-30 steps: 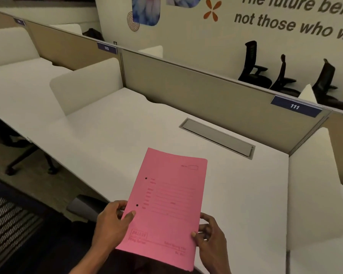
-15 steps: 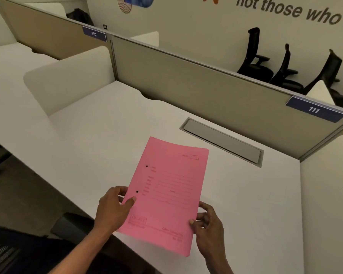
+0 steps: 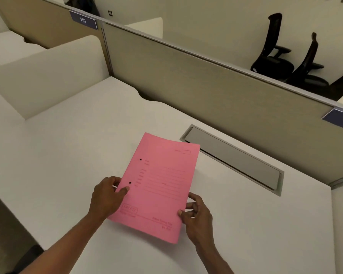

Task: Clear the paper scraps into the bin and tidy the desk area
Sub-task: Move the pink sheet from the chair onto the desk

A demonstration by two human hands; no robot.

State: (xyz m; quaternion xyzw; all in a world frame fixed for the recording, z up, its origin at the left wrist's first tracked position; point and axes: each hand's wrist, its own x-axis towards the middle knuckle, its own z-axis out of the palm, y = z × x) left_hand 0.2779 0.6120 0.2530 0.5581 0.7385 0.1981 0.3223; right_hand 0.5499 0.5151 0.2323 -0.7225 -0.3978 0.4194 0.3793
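I am holding the folder point(image 3: 158, 186) between my hands, my left hand point(image 3: 105, 196) gripping its left edge and my right hand point(image 3: 196, 216) gripping its lower right edge, over the bench point(image 3: 67, 155). Beyond my right hand, the cable tray cover point(image 3: 232, 157) is lying set into the bench, just past the folder's far corner. Behind it the partition point(image 3: 186, 84) is standing along the bench's far edge. Left of my left hand a side divider point(image 3: 48, 76) is standing. The chairs point(image 3: 285, 56) are sitting beyond the partition.

You carried the pink folder point(image 3: 160, 186) forward from the near edge out over the tabletop point(image 3: 71, 155), both hands point(image 3: 107, 196) moving with it, and your view dipped toward the tabletop.
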